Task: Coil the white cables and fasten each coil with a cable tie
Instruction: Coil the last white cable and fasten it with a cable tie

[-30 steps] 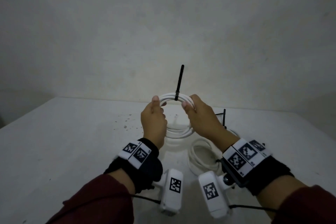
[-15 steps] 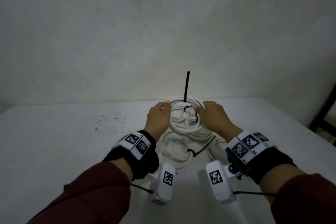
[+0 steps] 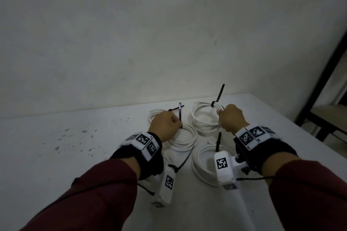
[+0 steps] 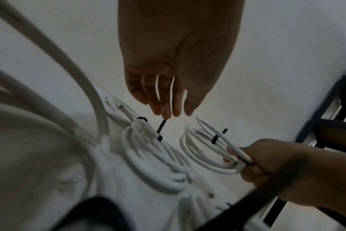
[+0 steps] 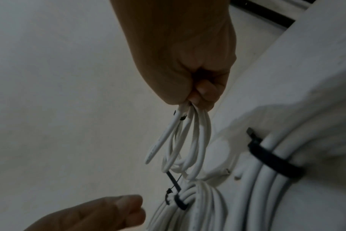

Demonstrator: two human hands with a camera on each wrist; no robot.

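1. Bare, dim plaster wall rises behind a pale, speckled table [image 3: 78, 155], with a dark frame at the far right.
2. Half a second ago both hands held one tied coil upright between them, above the other coils; now the left hand [image 3: 164, 124] has let go of it and dropped toward the coils lying on the table, while the right hand [image 3: 230, 118] alone carries the held coil [image 3: 203, 118] off to the right.
3. Judged from this, the coil is fastened and is being set aside among the finished ones.
4. Grip: the right hand's fingers are clenched round the bundled strands at the coil's right side. The left hand holds nothing; its fingers point loosely down, tips just at the upright tail of a cable tie [image 3: 180, 111] on a table coil [image 3: 183, 138].
5. The held coil is a loose ring of several white strands, bound by a black cable tie [image 3: 218, 96] whose long tail sticks up untrimmed.
6. Another tied coil [image 3: 203, 165] lies nearer the person, and more white cable lies partly hidden behind the left wrist.
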